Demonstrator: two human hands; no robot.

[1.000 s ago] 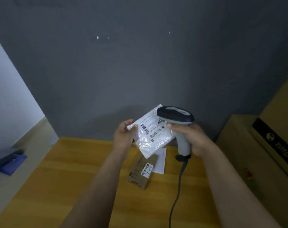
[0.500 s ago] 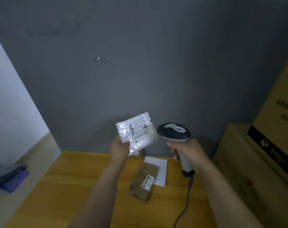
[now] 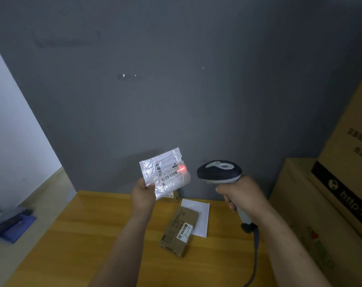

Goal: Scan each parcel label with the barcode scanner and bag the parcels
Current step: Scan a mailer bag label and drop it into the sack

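Note:
My left hand [image 3: 142,195] pinches the lower left corner of a shiny plastic parcel [image 3: 164,172] and holds it up in front of the grey wall. Its white label with barcodes faces me. A red scan light glows on the label's right side. My right hand [image 3: 241,193] grips the handle of the barcode scanner [image 3: 219,171], whose dark head sits just right of the parcel, a small gap apart. The scanner's cable [image 3: 255,255] hangs down toward the table.
On the wooden table [image 3: 82,235] lie a brown cardboard parcel [image 3: 179,232] with a label, a white flat envelope [image 3: 197,216] under it, and another small box [image 3: 171,196] partly hidden behind the held parcel. Large cardboard cartons [image 3: 320,204] stand at the right. A blue object [image 3: 12,224] lies on the floor at left.
The parcel and the scanner moved apart, the parcel going left and the scanner right. A red scan light now shows on the label.

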